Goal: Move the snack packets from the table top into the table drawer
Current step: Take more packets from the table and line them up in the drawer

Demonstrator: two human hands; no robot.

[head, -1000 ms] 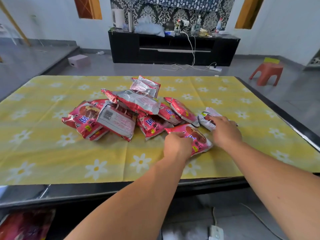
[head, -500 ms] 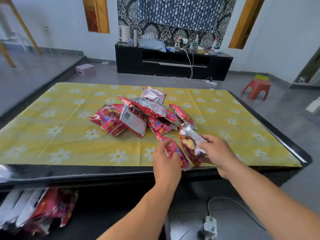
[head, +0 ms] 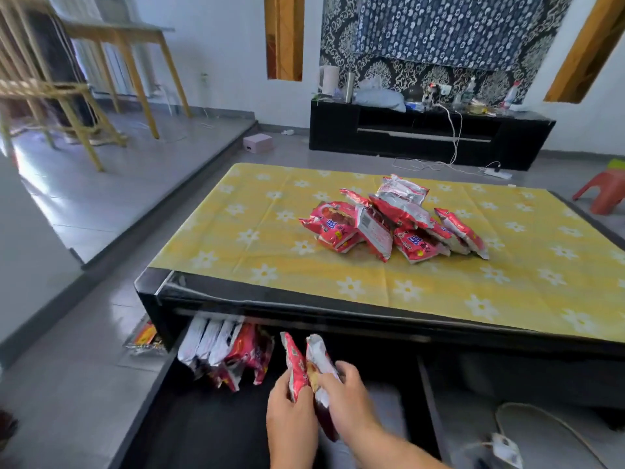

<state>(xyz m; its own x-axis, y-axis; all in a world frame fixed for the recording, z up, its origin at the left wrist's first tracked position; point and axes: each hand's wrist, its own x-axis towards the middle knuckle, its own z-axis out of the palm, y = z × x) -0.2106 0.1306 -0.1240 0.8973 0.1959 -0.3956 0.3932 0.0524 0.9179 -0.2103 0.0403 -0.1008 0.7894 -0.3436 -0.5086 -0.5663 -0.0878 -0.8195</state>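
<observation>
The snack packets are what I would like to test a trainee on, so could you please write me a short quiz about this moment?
1. True or false: the drawer under the table top stands open.
2. Multiple choice: where are the two packets now in the hands? A. on the yellow cloth; B. held upright over the drawer; C. on the floor.
3. Fill in: the packets not yet moved lie in a ___ on the table top.

Key
1. True; a row of packets already stands at its back left.
2. B; the left hand has a grip on a red packet, the right hand on a silver-backed packet.
3. Pile.
</observation>
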